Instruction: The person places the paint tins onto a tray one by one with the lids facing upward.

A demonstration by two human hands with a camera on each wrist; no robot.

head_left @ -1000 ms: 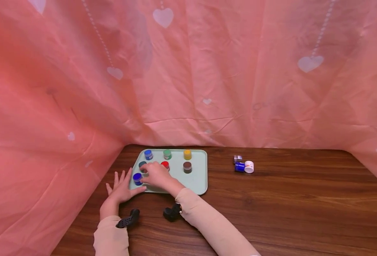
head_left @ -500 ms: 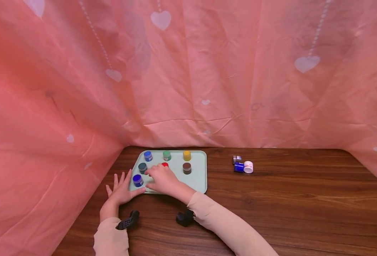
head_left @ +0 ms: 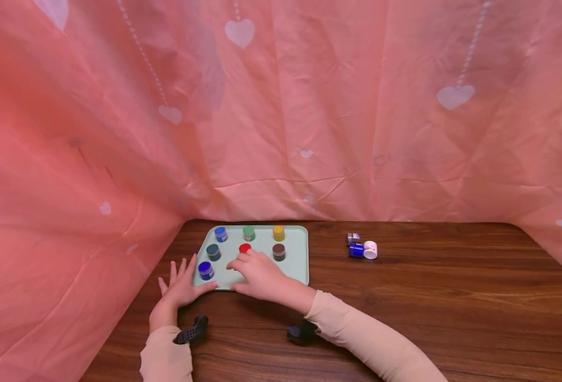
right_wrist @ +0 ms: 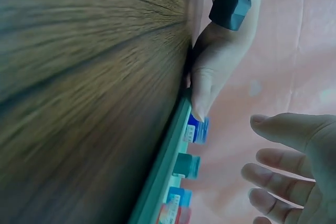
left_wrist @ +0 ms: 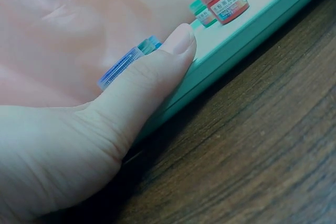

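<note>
In the head view my left hand [head_left: 179, 286] rests at the near left corner of a pale green tray [head_left: 299, 254]. Its fingers are spread and straight, and the thumb [left_wrist: 157, 61] lies along the rim. Nearest to it is a dark blue paint jar [head_left: 205, 271]. My right hand [head_left: 262, 276] hovers over the tray's front, fingers loosely bent and holding nothing. It partly hides a red paint jar [head_left: 245, 248]. Standing upright around it are a teal jar [head_left: 213, 252], a blue jar [head_left: 221, 234], a green jar [head_left: 248, 233], a yellow jar [head_left: 278, 233] and a brown jar [head_left: 279, 252].
Right of the tray, on the wooden table [head_left: 429, 297], is a small cluster: a dark little jar [head_left: 353, 239], a blue jar lying on its side [head_left: 356, 250] and a white-lidded jar [head_left: 370, 250]. A pink curtain [head_left: 281, 132] hangs behind and at the left.
The right hand has drawn away from the dark blue jar, moving right and slightly toward the front edge. That jar now stands fully visible. The left hand has stayed put.
</note>
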